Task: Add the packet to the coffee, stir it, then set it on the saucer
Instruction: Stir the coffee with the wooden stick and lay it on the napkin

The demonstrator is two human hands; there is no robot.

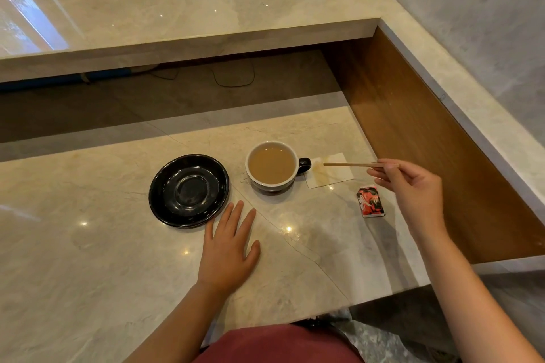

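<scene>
Two hands, left hand [228,253] flat, fingers spread, right hand [413,186] grip pinching stirrer [348,164]

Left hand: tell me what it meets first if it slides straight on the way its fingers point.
Likely nothing at once: the left hand points between saucer and cup; it may graze the saucer's rim.

Both forearms are bare to the frame's edge, with no sleeves showing; a dark red garment [277,345] covers the lap.
</scene>
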